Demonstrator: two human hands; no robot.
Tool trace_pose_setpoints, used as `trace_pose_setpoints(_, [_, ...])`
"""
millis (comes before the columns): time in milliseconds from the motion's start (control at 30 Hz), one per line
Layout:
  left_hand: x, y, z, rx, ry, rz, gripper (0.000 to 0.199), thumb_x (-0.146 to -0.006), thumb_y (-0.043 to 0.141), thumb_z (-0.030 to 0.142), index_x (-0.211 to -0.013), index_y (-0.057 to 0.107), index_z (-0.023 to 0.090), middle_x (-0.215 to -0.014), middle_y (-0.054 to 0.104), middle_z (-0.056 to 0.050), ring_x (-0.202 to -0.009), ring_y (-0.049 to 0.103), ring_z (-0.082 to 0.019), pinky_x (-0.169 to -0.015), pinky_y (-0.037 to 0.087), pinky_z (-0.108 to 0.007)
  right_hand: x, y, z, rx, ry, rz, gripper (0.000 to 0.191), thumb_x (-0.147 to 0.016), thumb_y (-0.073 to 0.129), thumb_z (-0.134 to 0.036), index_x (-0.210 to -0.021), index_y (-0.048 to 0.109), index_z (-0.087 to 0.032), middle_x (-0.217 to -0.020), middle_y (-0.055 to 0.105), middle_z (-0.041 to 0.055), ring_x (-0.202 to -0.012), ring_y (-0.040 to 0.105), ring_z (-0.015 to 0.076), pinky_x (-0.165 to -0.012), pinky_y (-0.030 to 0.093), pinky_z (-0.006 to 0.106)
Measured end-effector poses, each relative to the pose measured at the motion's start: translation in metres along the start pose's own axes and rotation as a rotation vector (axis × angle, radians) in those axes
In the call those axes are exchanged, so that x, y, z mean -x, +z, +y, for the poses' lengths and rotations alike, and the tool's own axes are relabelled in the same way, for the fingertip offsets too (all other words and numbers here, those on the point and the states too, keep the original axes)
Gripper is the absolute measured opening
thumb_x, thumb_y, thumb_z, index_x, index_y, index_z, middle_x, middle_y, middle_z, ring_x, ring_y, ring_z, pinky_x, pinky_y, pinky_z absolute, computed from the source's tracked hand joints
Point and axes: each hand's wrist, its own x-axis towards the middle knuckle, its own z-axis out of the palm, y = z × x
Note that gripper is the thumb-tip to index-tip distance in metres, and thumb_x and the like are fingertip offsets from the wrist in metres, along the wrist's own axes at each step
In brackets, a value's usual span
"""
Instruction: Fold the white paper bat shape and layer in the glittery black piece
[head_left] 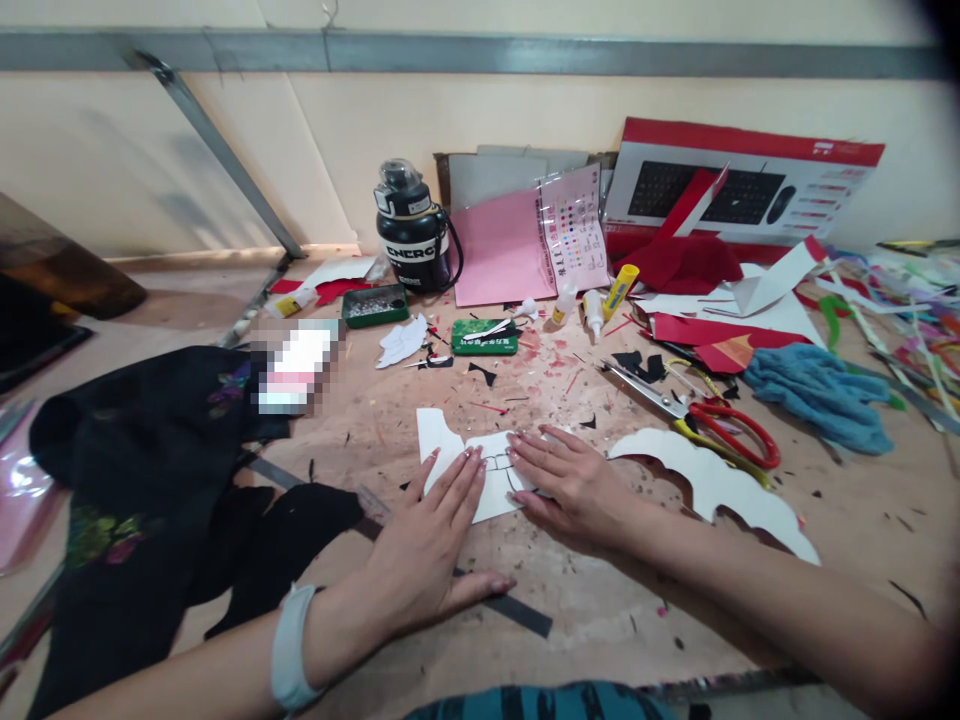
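A piece of white paper (491,500) with black drawn lines lies on the table in front of me, partly hidden under both hands. My left hand (431,530) rests flat on its left part, fingers stretched out and thumb apart on the tabletop. From the other side, my right hand (562,480) presses on the paper's right part with its fingers extended. Neither hand grips anything. A dark grey strip (517,610) runs beneath my left hand. Right of my right hand lies a white scalloped paper cutout (720,490), partly behind my forearm.
Red-handled scissors (735,432) lie open-bladed at right, by a blue cloth (817,395). Behind stand a black bottle (415,235), a green tin (375,306), its green lid (484,340) and a yellow glue stick (619,288). Black fabric (150,480) covers the left side.
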Motion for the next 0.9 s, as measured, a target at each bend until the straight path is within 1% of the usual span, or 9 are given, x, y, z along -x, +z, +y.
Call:
trace_pose_setpoints(133, [-0.0018,0.0003,0.0004,-0.044,0.012,0.035,0.099,-0.090,0.037,0.079,-0.150,0.035,0.000,-0.151,0.044,-0.025,-0.143,0.039,-0.036,-0.120,0.014,-0.050,-0.0003,-0.0006,0.0000,0.004,-0.009,0.001,0.033,-0.097,0.056,-0.031,-0.119,0.069,-0.010,-0.127,0.069,0.0160,-0.119,0.066,0.0267,-0.108,0.048,0.048])
trace_pose_setpoints(233, [-0.0025,0.0010,0.0002,-0.060,0.012,0.044,0.097,-0.091,0.037,0.078,-0.148,0.039,-0.001,-0.150,0.045,-0.025,-0.142,0.041,-0.036,-0.120,0.013,-0.050,0.0001,-0.0002,0.0004,0.005,-0.007,0.000,0.033,-0.097,0.056,-0.031,-0.119,0.068,-0.011,-0.128,0.069,0.0159,-0.119,0.066,0.0265,-0.109,0.048,0.048])
trace_pose_setpoints(333, [-0.0027,0.0015,0.0003,-0.064,0.009,0.049,0.097,-0.091,0.037,0.077,-0.150,0.035,-0.001,-0.150,0.045,-0.025,-0.141,0.042,-0.036,-0.120,0.015,-0.049,0.0008,0.0007,0.0007,0.006,-0.006,0.004,0.033,-0.097,0.056,-0.032,-0.120,0.068,-0.012,-0.128,0.068,0.0151,-0.120,0.066,0.0255,-0.110,0.047,0.047])
trace_pose_setpoints(533, [-0.0014,0.0013,0.0002,-0.018,0.004,0.036,0.101,-0.093,0.038,0.074,-0.159,0.010,0.003,-0.152,0.044,-0.024,-0.140,0.044,-0.036,-0.118,0.021,-0.051,0.0014,0.0022,0.0012,-0.019,0.005,0.028,0.032,-0.097,0.057,-0.032,-0.120,0.069,-0.013,-0.128,0.069,0.0148,-0.118,0.067,0.0257,-0.109,0.048,0.047])
trace_pose_setpoints(633, [-0.0009,0.0017,0.0002,-0.010,0.004,0.034,0.102,-0.094,0.039,0.073,-0.159,0.005,0.003,-0.151,0.045,-0.025,-0.139,0.045,-0.036,-0.118,0.021,-0.052,0.0015,0.0020,0.0013,-0.017,-0.005,0.028,0.032,-0.097,0.057,-0.031,-0.119,0.070,-0.011,-0.127,0.069,0.0147,-0.118,0.067,0.0261,-0.109,0.048,0.047])
trace_pose_setpoints(767, [-0.0020,0.0012,0.0004,-0.004,0.001,0.041,0.100,-0.094,0.038,0.072,-0.159,0.006,0.003,-0.151,0.045,-0.025,-0.140,0.044,-0.036,-0.119,0.019,-0.053,0.0019,0.0019,0.0011,-0.027,0.008,0.026,0.033,-0.096,0.059,-0.031,-0.121,0.069,-0.013,-0.128,0.068,0.0146,-0.119,0.066,0.0258,-0.109,0.048,0.046])
trace_pose_setpoints(900, [-0.0033,0.0002,0.0008,-0.019,-0.001,0.041,0.097,-0.093,0.037,0.074,-0.158,0.015,0.005,-0.150,0.047,-0.023,-0.141,0.042,-0.035,-0.121,0.015,-0.053,0.0018,0.0020,0.0007,-0.027,0.015,0.017,0.033,-0.096,0.058,-0.031,-0.122,0.069,-0.014,-0.129,0.068,0.0141,-0.120,0.066,0.0256,-0.109,0.048,0.046])
